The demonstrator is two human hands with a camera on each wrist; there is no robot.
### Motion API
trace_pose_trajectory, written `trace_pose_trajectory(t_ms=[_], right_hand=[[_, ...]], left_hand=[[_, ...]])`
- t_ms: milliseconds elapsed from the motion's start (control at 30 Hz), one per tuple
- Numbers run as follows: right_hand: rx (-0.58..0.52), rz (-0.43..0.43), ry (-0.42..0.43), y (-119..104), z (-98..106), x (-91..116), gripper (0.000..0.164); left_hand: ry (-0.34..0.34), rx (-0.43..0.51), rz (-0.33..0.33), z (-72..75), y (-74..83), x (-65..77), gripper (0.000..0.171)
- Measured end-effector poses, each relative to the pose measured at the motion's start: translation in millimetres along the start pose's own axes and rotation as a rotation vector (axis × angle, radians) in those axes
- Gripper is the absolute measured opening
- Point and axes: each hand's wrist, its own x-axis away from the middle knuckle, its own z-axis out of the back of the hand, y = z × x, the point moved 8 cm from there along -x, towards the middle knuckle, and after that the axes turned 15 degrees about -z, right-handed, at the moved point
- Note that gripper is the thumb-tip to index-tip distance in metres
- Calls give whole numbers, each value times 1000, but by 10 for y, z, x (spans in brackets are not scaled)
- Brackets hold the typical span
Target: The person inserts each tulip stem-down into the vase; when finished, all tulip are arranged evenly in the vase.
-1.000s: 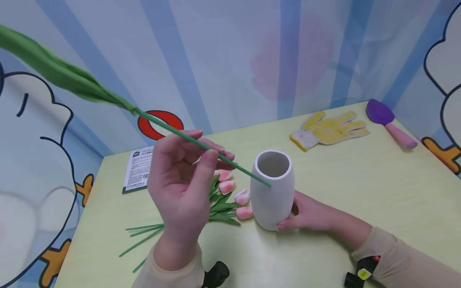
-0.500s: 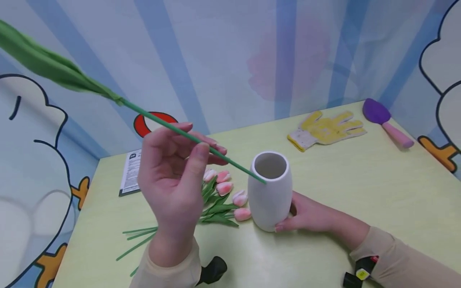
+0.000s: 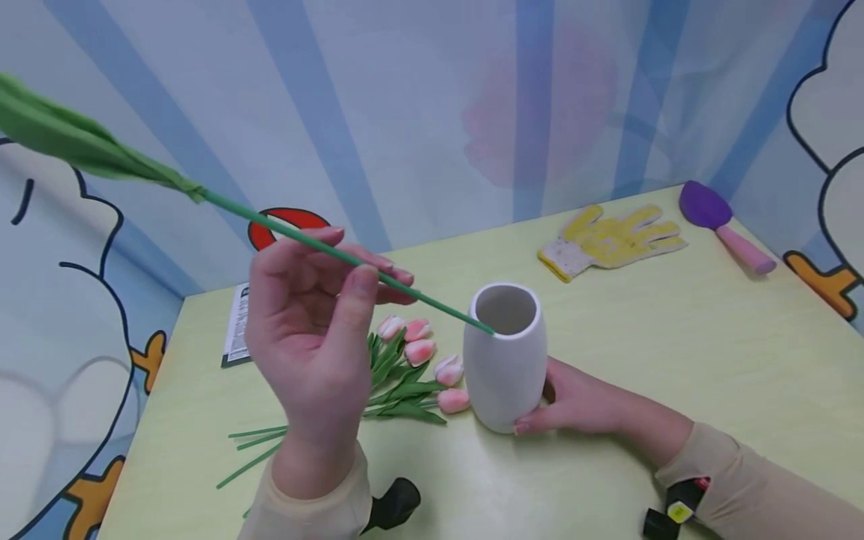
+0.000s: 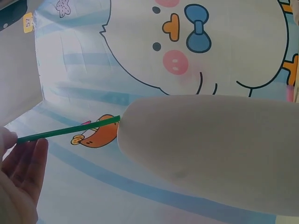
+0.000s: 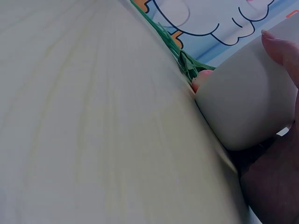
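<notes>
My left hand (image 3: 313, 337) pinches a long green tulip stem (image 3: 283, 229) between thumb and fingers. It slants down to the right, its leaf (image 3: 74, 142) at upper left and its blossom out of view. The lower tip appears at the near rim of the white vase (image 3: 506, 382); contact is unclear. In the left wrist view the stem (image 4: 70, 130) ends beside the vase's mouth. My right hand (image 3: 580, 394) grips the upright vase low on its right side, the far fingers hidden behind it. Pink tulips (image 3: 420, 352) lie left of the vase, partly behind my left hand.
A yellow and white work glove (image 3: 614, 240) lies at the back of the table (image 3: 675, 337). Beside it is a purple trowel (image 3: 725, 225) with a pink handle. A printed card (image 3: 236, 330) lies at the left, partly hidden. A patterned backdrop (image 3: 432, 112) stands behind the table.
My left hand has shifted slightly left, and the stem's lower tip has risen from the vase's front wall to its rim. The right hand keeps its grip on the vase.
</notes>
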Motion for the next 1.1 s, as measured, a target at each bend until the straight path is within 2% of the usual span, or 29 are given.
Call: trace_pose_trajectory(t_ms=[233, 500, 633, 867, 1100], right_hand=[[-7, 14, -10, -18, -11, 1, 85], [-2, 4, 1, -10, 2, 1, 87], [8, 6, 2, -6, 7, -5, 88], [15, -8, 16, 9, 16, 3, 88], [22, -4, 14, 20, 14, -4, 89]], left_hand=[[-4, -14, 10, -10, -42, 31, 24], [-51, 4, 17, -48, -93, 84, 23], [-86, 33, 39, -74, -140, 123, 22], [-152, 22, 81, -121, -188, 158, 23], [-163, 30, 91, -142, -209, 172, 24]])
